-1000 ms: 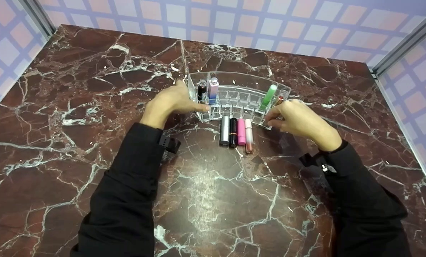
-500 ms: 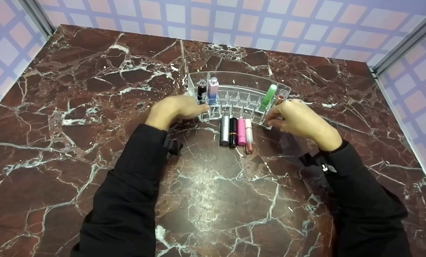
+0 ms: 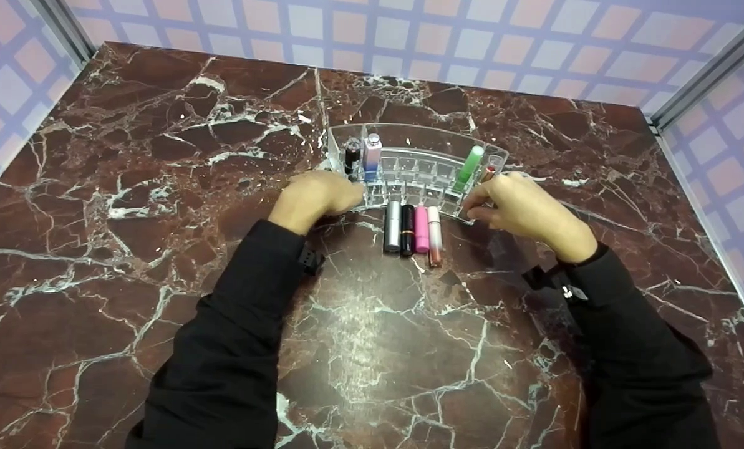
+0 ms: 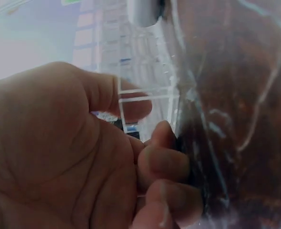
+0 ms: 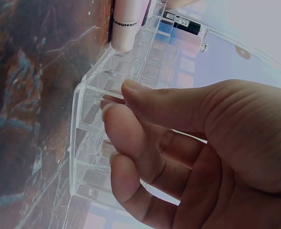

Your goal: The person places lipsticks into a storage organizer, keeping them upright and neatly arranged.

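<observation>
A clear acrylic lipstick organizer (image 3: 409, 168) stands mid-table. My left hand (image 3: 322, 194) grips its front left corner; in the left wrist view, the thumb shows through the clear plastic, with the other fingers curled below. At the front right corner, my right hand (image 3: 524, 212) rests with loosely bent fingers; the right wrist view shows nothing between them, and contact is unclear. A dark tube (image 3: 352, 156), a pink-blue lipstick (image 3: 372, 156), a green tube (image 3: 469, 168) and a red-topped lipstick (image 3: 488, 174) stand in the organizer.
In front of the organizer lie a silver lipstick (image 3: 393, 227), a black lipstick (image 3: 407, 231), a pink lipstick (image 3: 421, 229) and a white-capped tube (image 3: 434, 237), side by side. Checkered panels (image 3: 428, 37) border the brown marbled table (image 3: 159, 249).
My left hand has slid from the organizer's left side forward to its front left corner. The right hand, the organizer and the lipsticks keep their places.
</observation>
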`<act>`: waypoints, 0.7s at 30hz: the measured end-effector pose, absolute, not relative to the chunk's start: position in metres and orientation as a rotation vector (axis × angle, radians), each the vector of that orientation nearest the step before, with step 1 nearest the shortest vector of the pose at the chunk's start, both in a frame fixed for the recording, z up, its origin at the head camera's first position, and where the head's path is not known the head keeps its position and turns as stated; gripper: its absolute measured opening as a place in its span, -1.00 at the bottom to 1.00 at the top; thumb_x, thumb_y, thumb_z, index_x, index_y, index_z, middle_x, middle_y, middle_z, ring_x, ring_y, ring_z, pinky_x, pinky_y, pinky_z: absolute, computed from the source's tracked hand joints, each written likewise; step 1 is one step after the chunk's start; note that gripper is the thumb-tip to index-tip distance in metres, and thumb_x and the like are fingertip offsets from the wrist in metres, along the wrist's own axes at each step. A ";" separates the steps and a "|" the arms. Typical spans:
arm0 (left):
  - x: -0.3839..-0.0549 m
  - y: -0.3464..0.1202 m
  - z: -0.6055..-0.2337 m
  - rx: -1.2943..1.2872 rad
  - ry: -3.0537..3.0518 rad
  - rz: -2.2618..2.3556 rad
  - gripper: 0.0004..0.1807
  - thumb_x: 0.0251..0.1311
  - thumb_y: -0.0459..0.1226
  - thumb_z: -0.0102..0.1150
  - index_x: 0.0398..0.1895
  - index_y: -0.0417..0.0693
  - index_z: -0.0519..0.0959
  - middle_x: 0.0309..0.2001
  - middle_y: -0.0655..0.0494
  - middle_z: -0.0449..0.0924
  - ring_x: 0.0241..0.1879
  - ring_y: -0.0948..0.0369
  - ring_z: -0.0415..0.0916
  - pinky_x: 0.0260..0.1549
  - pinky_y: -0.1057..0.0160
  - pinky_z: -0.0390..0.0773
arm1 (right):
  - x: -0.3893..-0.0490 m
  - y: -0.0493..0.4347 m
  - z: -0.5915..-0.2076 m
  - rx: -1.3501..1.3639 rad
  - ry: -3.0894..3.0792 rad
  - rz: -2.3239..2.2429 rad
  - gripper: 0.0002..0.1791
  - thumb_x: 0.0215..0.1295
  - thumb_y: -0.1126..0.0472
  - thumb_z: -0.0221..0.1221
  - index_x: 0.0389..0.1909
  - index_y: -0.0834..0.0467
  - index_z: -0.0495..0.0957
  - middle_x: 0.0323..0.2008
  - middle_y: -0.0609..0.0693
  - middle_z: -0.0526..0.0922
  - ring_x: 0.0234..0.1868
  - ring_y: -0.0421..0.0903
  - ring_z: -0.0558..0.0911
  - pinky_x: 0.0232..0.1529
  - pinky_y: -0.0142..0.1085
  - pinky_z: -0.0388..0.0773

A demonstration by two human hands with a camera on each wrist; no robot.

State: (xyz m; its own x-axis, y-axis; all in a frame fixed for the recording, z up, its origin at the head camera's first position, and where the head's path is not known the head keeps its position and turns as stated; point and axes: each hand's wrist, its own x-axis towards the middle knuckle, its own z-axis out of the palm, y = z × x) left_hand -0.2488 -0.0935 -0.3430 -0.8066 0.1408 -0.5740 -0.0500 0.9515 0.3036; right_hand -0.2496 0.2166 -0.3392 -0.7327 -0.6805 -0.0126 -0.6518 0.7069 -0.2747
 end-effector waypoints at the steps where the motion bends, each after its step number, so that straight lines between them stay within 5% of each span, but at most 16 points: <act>1: -0.249 -0.092 -0.344 0.058 2.495 0.385 -0.25 0.46 0.07 -0.48 0.48 -0.26 0.26 0.50 -0.24 0.19 0.35 -0.17 0.29 0.32 -0.17 0.26 | -0.250 0.216 -0.339 -1.092 2.796 -0.385 -0.90 0.30 0.35 0.33 -0.21 0.15 0.77 -0.29 0.05 0.78 -0.46 -0.10 0.68 -0.31 -0.10 0.64; 5: -0.249 -0.088 -0.348 0.035 2.552 0.331 -0.26 0.46 0.06 -0.49 0.37 -0.28 0.39 0.45 -0.23 0.29 0.24 -0.12 0.42 0.19 -0.04 0.43 | -0.249 0.216 -0.338 -1.067 2.788 -0.390 -0.89 0.30 0.35 0.33 -0.20 0.16 0.76 -0.28 0.06 0.78 -0.47 -0.11 0.68 -0.33 -0.12 0.64; 21: -0.248 -0.086 -0.351 0.023 2.604 0.297 -0.34 0.47 0.09 -0.48 0.00 -0.18 0.56 0.28 -0.22 0.47 -0.02 -0.03 0.53 -0.06 0.09 0.55 | -0.250 0.217 -0.338 -1.074 2.790 -0.369 -0.88 0.29 0.34 0.34 -0.20 0.13 0.77 -0.27 0.04 0.78 -0.39 -0.08 0.71 -0.21 -0.06 0.64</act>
State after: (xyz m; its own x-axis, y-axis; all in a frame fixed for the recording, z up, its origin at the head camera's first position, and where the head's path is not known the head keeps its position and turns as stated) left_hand -0.2482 -0.0863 -0.3514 -0.8672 0.0730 -0.4926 -0.0398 0.9759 0.2146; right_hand -0.2498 0.2171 -0.3375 -0.7387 -0.6733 -0.0325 -0.6418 0.7172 -0.2716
